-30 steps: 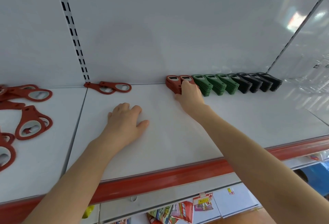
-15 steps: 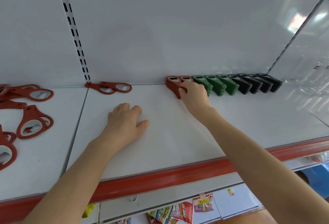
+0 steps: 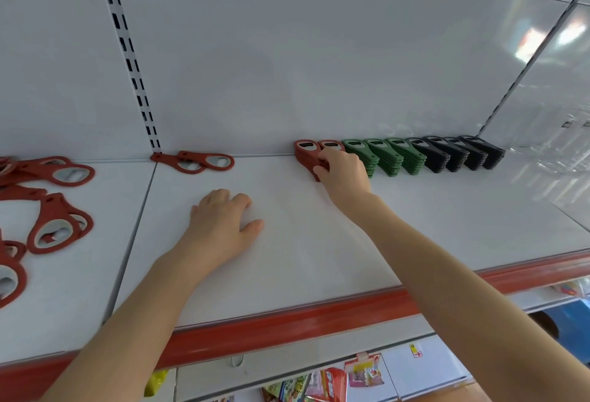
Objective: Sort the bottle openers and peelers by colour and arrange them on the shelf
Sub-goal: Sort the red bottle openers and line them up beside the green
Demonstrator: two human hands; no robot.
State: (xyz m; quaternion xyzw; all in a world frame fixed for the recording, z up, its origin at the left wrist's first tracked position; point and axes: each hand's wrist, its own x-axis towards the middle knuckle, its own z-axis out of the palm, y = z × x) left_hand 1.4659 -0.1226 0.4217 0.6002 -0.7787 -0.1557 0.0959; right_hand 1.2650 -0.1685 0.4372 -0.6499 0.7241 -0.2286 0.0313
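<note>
Risk first: the right hand's fingers (image 3: 323,169) were curled around the near end of the second red stack (image 3: 331,145), thumb hidden. Any sideways nudge could have sheared that stack, or tipped it into the first red stack (image 3: 306,153) touching it on the left or the green stacks (image 3: 388,155) on the right. The pieces were thin, flat and unsecured, so one slip would probably fan the whole row. Couldn't tell from this view whether the stacked pieces were peelers or openers.

Right hand (image 3: 344,178): gripping that stack, knuckles up, covering its near half.

Left hand (image 3: 223,226): palm down on the shelf (image 3: 319,251), fingers together and slightly bent, holding nothing, well apart from the row. Probably just bracing.

The row ran along the far edge against the back panel: red, green, then black stacks (image 3: 456,154) at the right end. It looked tidy.

Still unsorted: a pair of loop-shaped red openers (image 3: 198,162) at the far edge by the slotted upright (image 3: 127,60), and a loose scatter of red openers (image 3: 57,226) on the left shelf section. My read: about half done.
</note>
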